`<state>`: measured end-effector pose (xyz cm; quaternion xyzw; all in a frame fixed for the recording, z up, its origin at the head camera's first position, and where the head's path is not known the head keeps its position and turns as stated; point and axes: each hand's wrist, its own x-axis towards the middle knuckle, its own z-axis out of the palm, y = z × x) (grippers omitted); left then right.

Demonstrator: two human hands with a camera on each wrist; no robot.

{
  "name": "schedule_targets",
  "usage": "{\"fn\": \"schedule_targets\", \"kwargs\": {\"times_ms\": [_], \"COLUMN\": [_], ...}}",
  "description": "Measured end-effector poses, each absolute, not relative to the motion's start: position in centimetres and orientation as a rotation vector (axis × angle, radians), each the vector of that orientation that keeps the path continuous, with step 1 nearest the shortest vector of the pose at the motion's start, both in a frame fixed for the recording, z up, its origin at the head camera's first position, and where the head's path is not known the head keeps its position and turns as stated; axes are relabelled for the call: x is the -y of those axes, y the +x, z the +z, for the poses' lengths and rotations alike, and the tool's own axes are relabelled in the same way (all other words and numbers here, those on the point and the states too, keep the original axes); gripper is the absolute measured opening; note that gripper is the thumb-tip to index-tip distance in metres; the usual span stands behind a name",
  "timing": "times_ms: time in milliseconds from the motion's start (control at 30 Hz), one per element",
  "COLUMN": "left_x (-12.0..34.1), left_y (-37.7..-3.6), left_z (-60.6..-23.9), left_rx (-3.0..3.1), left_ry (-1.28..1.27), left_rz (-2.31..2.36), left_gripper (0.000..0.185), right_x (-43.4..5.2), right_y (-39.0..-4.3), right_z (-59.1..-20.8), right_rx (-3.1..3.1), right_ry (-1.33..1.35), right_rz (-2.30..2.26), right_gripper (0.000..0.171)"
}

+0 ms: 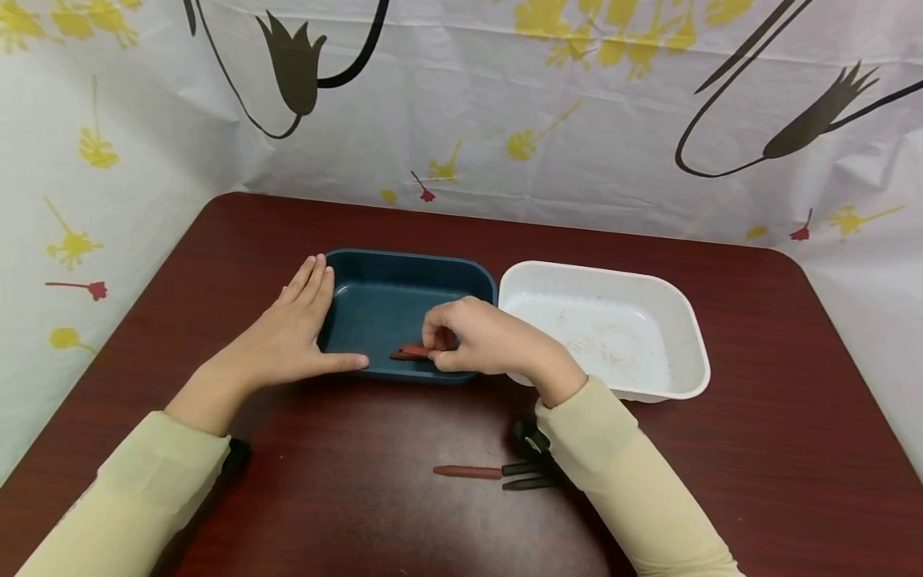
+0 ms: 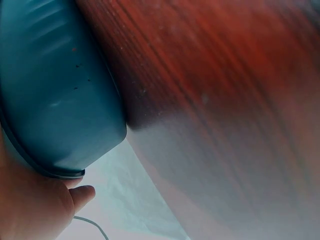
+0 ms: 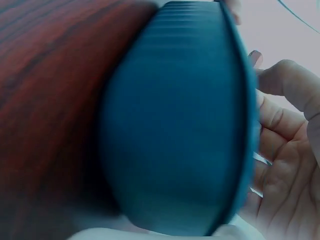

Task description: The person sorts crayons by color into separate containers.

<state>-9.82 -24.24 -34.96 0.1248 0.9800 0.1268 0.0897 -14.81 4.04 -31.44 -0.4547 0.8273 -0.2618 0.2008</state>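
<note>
Steadying hand: the left hand (image 1: 288, 336) lay flat, fingers straight, against the left rim of the teal tray (image 1: 375, 308).
Right hand: the right hand (image 1: 479, 336) reached over the tray's near edge, fingers curled, pinching a reddish-brown crayon (image 1: 413, 351) low inside it.
White tray: the white tray (image 1: 685, 353) stood just beside the teal one.
Table: another brown crayon (image 1: 467, 472) and two dark crayons (image 1: 530, 476) lay on the table (image 1: 757, 449) near the right sleeve.
</note>
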Motion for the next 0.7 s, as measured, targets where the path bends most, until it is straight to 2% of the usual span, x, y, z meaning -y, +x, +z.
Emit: {"fn": "schedule_targets", "kwargs": {"times_ms": [267, 700], "left_x": [24.3, 24.3], "left_y": [-9.8, -9.9], "left_z": [-34.9, -35.0], "left_rx": [-2.92, -2.915], "left_ry": [0.373, 0.382], "left_rz": [0.373, 0.378], "left_gripper": [0.131, 0.13], "right_x": [-3.5, -2.7], "right_y": [-15.5, -16.0], "right_z": [-33.1, -33.2], "right_rx": [-2.294, -2.32], "right_ry": [-1.218, -1.205], "right_rz": [-0.669, -0.469], "right_gripper": [0.005, 0.005]}}
